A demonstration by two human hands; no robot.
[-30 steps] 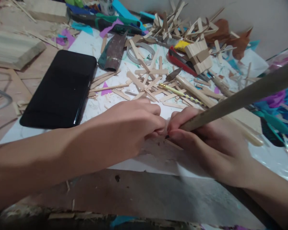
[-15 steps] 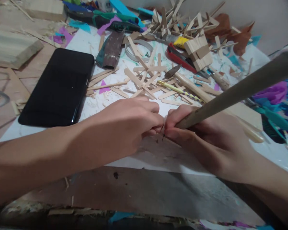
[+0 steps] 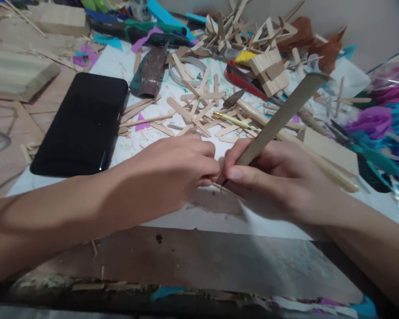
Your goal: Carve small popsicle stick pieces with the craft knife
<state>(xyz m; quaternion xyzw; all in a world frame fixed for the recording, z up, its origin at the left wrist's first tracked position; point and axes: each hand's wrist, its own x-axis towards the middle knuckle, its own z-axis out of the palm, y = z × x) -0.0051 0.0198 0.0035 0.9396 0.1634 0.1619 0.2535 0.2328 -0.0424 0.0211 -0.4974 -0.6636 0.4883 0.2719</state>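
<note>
My left hand [image 3: 182,170] is closed, fingers curled and pressed down over the white paper [image 3: 166,220]. From its fingertips a thin wooden strip [image 3: 232,192] sticks out; most of it is hidden by the hand. Like a pen, my right hand [image 3: 279,179] grips a wooden-handled carving tool [image 3: 272,122], thumb along its lower end. The tool leans up to the right, and its small dark tip points down at the strip, right beside my left fingertips. The exact shape of the tip is too small to tell.
A black phone [image 3: 81,126] lies left of my hands. Beyond them are loose craft sticks [image 3: 199,104], a yellow pencil [image 3: 234,120], a red utility knife [image 3: 244,79] and a roll of sandpaper [image 3: 149,73]. Scissors [image 3: 365,150] and a wooden rod [image 3: 332,166] lie to the right.
The carving tool has swung more upright, its top end moving left and away. My right hand has turned with it, and the dark tip now shows more clearly. My left hand stays closed.
</note>
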